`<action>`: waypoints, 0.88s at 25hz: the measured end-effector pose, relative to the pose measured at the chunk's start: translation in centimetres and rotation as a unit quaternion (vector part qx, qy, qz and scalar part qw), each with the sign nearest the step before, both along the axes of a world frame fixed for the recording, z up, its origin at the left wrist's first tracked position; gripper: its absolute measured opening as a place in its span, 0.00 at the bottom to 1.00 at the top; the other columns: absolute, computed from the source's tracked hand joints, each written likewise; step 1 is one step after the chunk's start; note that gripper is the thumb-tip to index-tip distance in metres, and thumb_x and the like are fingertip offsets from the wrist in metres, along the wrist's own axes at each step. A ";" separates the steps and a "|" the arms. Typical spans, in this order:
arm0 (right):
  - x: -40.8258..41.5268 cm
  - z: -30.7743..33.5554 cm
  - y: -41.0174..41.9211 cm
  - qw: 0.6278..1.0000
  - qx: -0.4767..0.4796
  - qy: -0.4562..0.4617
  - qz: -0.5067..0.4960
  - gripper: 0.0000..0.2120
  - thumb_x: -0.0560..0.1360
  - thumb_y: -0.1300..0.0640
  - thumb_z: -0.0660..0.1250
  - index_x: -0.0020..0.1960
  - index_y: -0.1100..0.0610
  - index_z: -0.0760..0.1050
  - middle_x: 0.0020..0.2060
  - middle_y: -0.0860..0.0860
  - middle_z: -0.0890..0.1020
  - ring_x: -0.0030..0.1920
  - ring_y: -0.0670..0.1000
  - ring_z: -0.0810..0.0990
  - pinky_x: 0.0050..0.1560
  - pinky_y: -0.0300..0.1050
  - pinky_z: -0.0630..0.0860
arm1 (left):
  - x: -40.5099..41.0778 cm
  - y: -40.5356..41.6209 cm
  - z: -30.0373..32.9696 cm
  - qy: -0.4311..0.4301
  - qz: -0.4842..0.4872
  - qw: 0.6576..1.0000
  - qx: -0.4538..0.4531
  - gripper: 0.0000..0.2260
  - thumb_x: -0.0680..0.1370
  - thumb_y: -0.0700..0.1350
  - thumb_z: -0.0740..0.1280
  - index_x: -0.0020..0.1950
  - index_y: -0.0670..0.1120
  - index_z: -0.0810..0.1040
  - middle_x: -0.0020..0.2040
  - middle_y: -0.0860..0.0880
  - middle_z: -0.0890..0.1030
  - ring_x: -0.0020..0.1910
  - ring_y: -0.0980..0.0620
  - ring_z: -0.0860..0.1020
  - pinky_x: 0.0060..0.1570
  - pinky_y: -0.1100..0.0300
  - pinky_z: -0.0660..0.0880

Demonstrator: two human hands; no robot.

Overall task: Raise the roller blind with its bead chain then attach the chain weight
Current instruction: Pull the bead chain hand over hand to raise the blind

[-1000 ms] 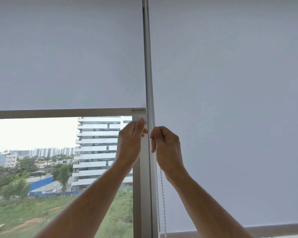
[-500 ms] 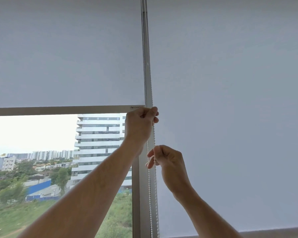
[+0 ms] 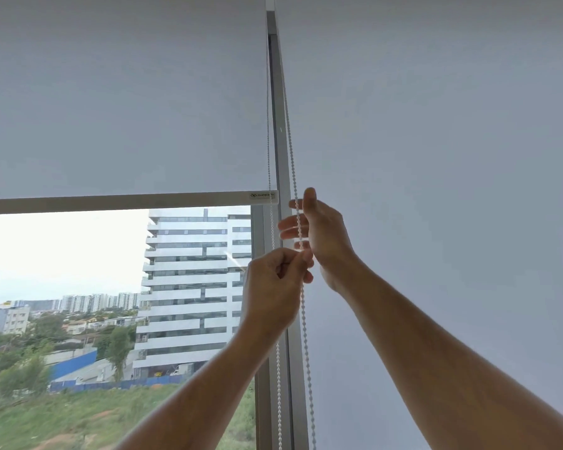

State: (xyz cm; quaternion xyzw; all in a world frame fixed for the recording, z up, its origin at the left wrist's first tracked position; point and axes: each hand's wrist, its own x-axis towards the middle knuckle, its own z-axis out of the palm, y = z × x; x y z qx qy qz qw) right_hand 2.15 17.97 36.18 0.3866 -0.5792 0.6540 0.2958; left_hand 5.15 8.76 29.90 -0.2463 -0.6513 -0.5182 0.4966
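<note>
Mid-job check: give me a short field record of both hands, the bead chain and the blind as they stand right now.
left hand: closed on the right strand of the bead chain
right hand: higher, fingers spread open at the same strand, no firm grip
left blind: partly raised, bottom bar above the view outside
right blind: covers its pane as far as the frame shows
chain weight: not in view

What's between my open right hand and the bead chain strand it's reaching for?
Nothing visible. The right hand is open right behind the bead chain, and the left hand grips that strand just below.
</note>
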 end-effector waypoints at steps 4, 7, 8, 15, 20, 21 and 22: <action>1.1 3.0 -0.8 1.000 0.023 0.009 -0.003 0.17 0.85 0.49 0.54 0.48 0.55 0.77 0.27 0.47 0.82 0.30 0.45 0.82 0.39 0.44 0.76 | -0.2 -0.8 -1.0 -0.003 -0.002 1.000 -0.001 0.10 0.77 0.46 0.70 0.35 0.49 0.82 0.27 0.54 0.81 0.23 0.63 0.71 0.27 0.70 0.67; 1.1 2.6 -1.1 0.998 0.030 0.045 -0.025 0.17 0.85 0.54 0.55 0.40 0.54 0.74 0.22 0.46 0.77 0.26 0.44 0.78 0.39 0.44 0.75 | -0.5 -1.4 -1.8 0.000 0.000 1.000 -0.028 0.10 0.77 0.48 0.70 0.36 0.49 0.82 0.29 0.53 0.82 0.25 0.60 0.73 0.28 0.68 0.70; 0.9 2.1 -1.1 0.998 0.025 0.052 -0.028 0.17 0.84 0.55 0.55 0.39 0.54 0.74 0.22 0.46 0.77 0.25 0.44 0.77 0.40 0.45 0.77 | -0.6 -1.8 -2.2 0.003 -0.007 0.999 -0.037 0.10 0.77 0.50 0.70 0.37 0.49 0.82 0.29 0.52 0.82 0.26 0.59 0.74 0.29 0.67 0.71; 0.9 -0.4 -0.9 0.991 0.007 0.096 -0.089 0.17 0.84 0.58 0.57 0.38 0.53 0.74 0.22 0.45 0.76 0.25 0.43 0.76 0.45 0.58 0.82 | -1.9 -4.0 -2.6 0.021 -0.006 1.000 0.001 0.29 0.70 0.73 0.58 0.39 0.50 0.83 0.34 0.49 0.83 0.35 0.51 0.79 0.37 0.56 0.75; 0.8 -2.5 -1.3 0.987 0.011 0.113 -0.117 0.18 0.84 0.57 0.57 0.36 0.51 0.73 0.23 0.44 0.77 0.27 0.42 0.77 0.44 0.46 0.81 | -0.9 -3.3 2.9 0.044 0.028 0.998 0.021 0.21 0.78 0.63 0.59 0.40 0.51 0.84 0.37 0.50 0.85 0.36 0.56 0.80 0.40 0.56 0.74; 0.7 -2.9 -1.4 0.987 0.009 0.115 -0.112 0.18 0.84 0.58 0.57 0.36 0.51 0.73 0.23 0.44 0.77 0.27 0.43 0.77 0.44 0.45 0.81 | -0.6 -3.0 4.0 0.048 0.041 0.998 0.016 0.19 0.79 0.62 0.59 0.40 0.53 0.84 0.38 0.51 0.85 0.36 0.56 0.80 0.41 0.55 0.75; 0.6 -3.4 -1.4 0.987 0.009 0.117 -0.110 0.18 0.84 0.58 0.57 0.36 0.52 0.73 0.22 0.44 0.77 0.26 0.43 0.77 0.43 0.45 0.81 | -0.3 -2.7 5.2 0.048 0.050 0.998 0.013 0.18 0.79 0.61 0.60 0.40 0.54 0.83 0.38 0.52 0.85 0.37 0.56 0.81 0.42 0.54 0.77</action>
